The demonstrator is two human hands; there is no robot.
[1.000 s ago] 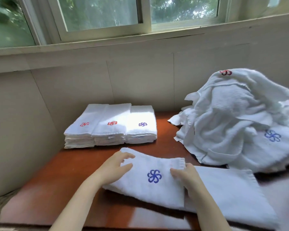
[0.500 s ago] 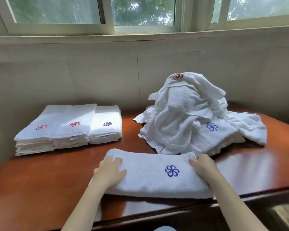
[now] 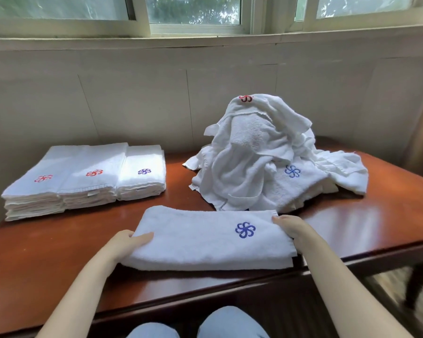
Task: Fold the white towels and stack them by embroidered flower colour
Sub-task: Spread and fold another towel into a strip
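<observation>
In the head view, two red-flower stacks (image 3: 59, 186) and a blue-flower stack (image 3: 142, 178) of folded towels sit at the table's (image 3: 59, 254) far left. A heap of unfolded towels (image 3: 252, 164) at the right suggests much work is left. The left hand (image 3: 126, 242) and right hand (image 3: 291, 228) each grip one end of a folded blue-flower towel (image 3: 195, 240) near the front edge, probably bound for the blue-flower stack; no basket or box is visible.

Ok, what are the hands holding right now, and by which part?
The folded white terry towel with the blue embroidered flower: left hand grips its left end, right hand its right end.
</observation>
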